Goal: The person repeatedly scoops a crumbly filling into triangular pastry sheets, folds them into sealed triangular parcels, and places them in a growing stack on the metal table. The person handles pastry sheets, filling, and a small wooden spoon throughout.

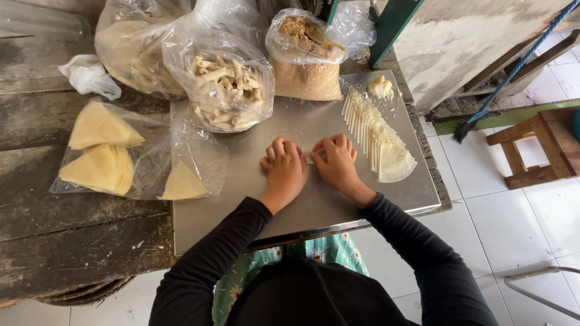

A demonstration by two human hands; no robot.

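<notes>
My left hand point(284, 166) and my right hand point(335, 162) lie side by side on a steel tray point(314, 205), fingers curled down over a pale wrapper piece that is almost wholly hidden beneath them. Just right of my right hand, a fanned row of quarter-round pale wrappers point(377, 136) lies on the tray. A small lump of pale filling point(380, 87) sits at the tray's far right corner. A clear bag of finished rolled sticks point(222, 90) stands at the tray's far edge.
A bag of brown crumbs with a spoon point(305, 57) stands behind the tray. A plastic bag of folded wrappers point(115, 157) lies on the dark wooden table point(72, 241). A wooden stool point(538, 148) and a broom point(483, 111) are on the tiled floor at right.
</notes>
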